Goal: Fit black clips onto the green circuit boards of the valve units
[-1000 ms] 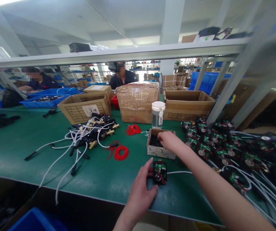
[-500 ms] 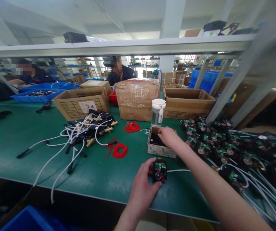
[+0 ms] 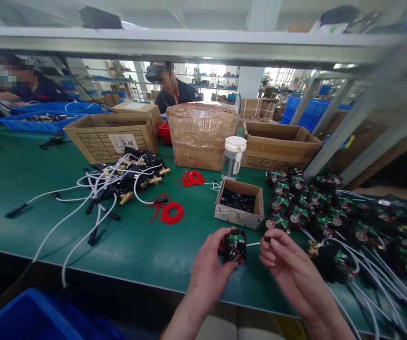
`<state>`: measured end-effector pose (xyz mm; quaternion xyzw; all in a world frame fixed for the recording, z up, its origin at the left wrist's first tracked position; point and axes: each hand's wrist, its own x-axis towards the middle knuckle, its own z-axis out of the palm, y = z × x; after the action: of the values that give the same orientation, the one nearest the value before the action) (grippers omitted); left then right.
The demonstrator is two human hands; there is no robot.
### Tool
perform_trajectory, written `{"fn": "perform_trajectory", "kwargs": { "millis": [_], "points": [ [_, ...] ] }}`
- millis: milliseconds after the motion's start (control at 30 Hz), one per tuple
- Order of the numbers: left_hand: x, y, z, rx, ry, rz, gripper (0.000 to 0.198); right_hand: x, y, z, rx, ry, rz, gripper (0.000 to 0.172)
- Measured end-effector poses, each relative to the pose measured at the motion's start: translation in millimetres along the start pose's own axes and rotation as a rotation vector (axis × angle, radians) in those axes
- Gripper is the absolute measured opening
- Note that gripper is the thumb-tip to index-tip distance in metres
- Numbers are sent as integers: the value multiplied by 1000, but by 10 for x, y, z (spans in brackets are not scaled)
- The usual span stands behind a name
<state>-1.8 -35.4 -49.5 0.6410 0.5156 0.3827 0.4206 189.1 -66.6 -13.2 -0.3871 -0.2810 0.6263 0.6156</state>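
Observation:
My left hand grips a black housing with a green circuit board by its left side, near the front of the green table. A white cable leads right from the housing. Just right of it, my right hand pinches a small black part between thumb and fingers. Behind both hands is a small open carton of little black parts. Similar circuit-board units lie grouped at the right.
A lidded bottle stands behind the carton. Red wire coils and white-cabled parts with brass fittings lie left. Cardboard boxes line the back; a metal shelf crosses overhead. Two people sit beyond.
My right hand has come out of the small carton and moved toward me, beside the held housing, with a small black part in its fingers. The view has shifted slightly.

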Motion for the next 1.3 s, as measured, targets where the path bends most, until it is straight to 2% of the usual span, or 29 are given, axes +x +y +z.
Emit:
{"fn": "perform_trajectory", "kwargs": {
  "millis": [100, 433, 567, 733, 900, 1133, 1300],
  "points": [
    [-3, -9, 48, -1, -1, 14, 71, -46, 111, -24, 93, -5, 68, 34],
    [-24, -20, 78, 7, 2, 33, 68, -61, 251, -79, 94, 29, 58, 32],
    [-25, -20, 74, 16, -4, 34, 68, -58, 295, -60, -42, 95, 27, 39],
    [-30, -27, 73, 15, -17, 30, 69, -91, 382, -92, -250, 156, -92, 40],
    [-33, -27, 74, 8, -13, 37, 66, -111, 417, -133, -506, 114, -170, 40],
    [-36, 2, 78, 15, -5, 45, 64, -133, 418, -10, -514, 123, -172, 44],
    [-39, -12, 74, 12, -5, 33, 65, -122, 501, 49, -647, 220, -333, 36]
  ]
}}
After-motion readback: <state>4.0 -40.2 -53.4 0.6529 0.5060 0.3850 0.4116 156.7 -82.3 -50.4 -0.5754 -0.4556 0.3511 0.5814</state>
